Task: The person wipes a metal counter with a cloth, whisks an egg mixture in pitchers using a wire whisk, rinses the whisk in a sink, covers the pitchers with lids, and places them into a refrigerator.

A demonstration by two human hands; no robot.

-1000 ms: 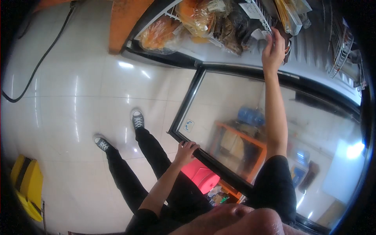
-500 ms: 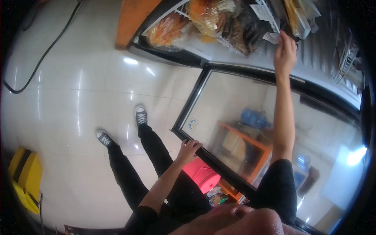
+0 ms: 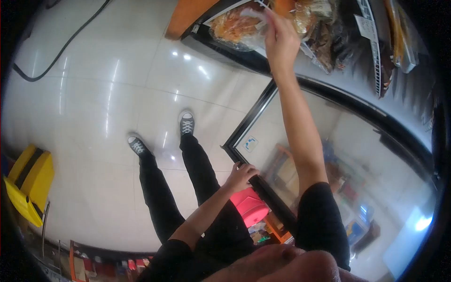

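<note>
My left hand (image 3: 242, 176) is closed round the black-framed edge of a glass door (image 3: 300, 127) that stands open. With my right hand (image 3: 283, 44) I reach into the cabinet, over its front lip. Thumb and fingers pinch a small whitish slip (image 3: 253, 14), blurred, which looks like a paper tag. Just beside it are clear-wrapped orange-brown goods (image 3: 230, 27). More wrapped packs (image 3: 305, 21) and dark packs (image 3: 324, 47) sit to the right of this hand. A white wire divider (image 3: 375, 51) carries a printed label (image 3: 364, 27).
An orange panel (image 3: 185, 19) borders the cabinet at its upper left. Below the door is a pink-red object (image 3: 251, 207). A yellow box (image 3: 30, 174) with a black stripe stands far left on the tiled floor, and a black cable (image 3: 58, 56) lies above it.
My right hand has moved left from the wire divider to the orange-brown packs, carrying the whitish slip. The small tag by the divider is gone. My left hand stays on the door.
</note>
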